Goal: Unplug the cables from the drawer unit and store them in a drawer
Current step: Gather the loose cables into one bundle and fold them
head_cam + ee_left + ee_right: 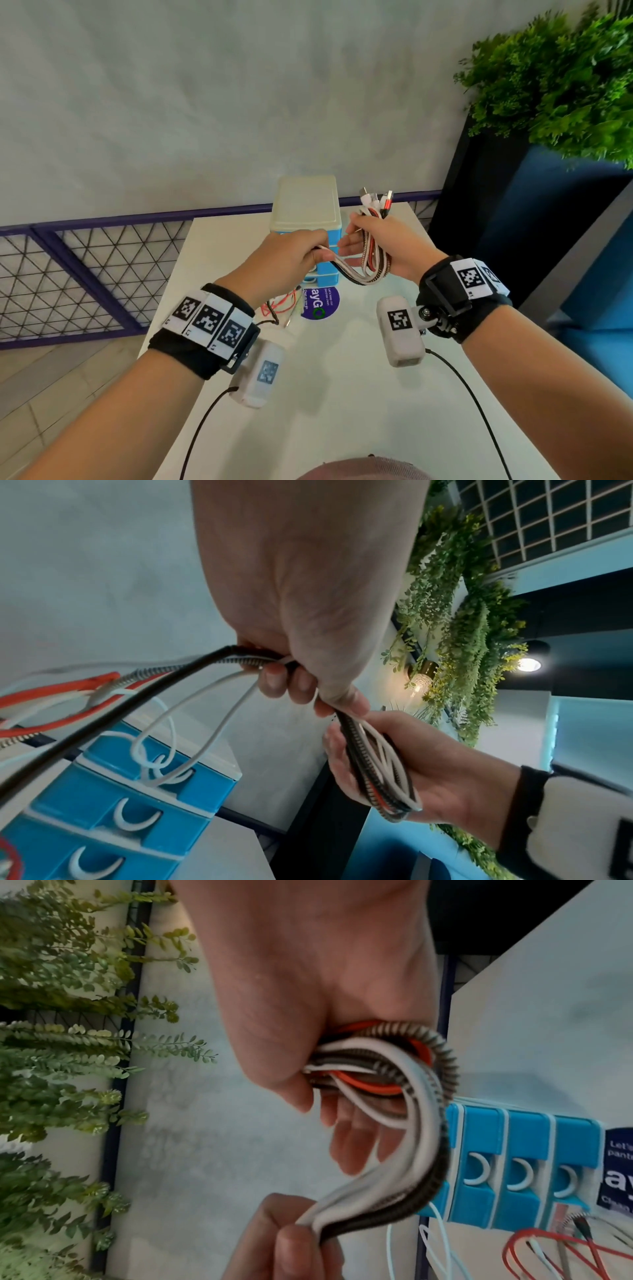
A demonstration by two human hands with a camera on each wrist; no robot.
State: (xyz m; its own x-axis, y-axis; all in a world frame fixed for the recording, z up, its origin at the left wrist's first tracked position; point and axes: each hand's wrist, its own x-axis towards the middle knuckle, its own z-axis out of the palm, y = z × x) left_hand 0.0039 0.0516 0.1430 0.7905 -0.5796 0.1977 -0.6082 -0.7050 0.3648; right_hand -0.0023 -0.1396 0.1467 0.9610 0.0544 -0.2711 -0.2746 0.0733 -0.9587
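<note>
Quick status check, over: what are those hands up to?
Left hand and right hand both grip the cable bundle. Drawer unit drawers shut. Loose cable ends trail on table.

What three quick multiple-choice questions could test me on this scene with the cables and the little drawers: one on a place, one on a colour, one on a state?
1. Where does the drawer unit stand?
A. on the white table
B. on the floor
C. on a chair

2. What colour are the drawer fronts?
A. green
B. blue
C. yellow

3. What is the state of the cable bundle?
A. lying in an open drawer
B. coiled on the unit's lid
C. held between both hands

Answers:
1 A, the head view shows the unit on the tabletop.
2 B, both wrist views show blue fronts with white handles.
3 C, the left hand and right hand each grip it.
</note>
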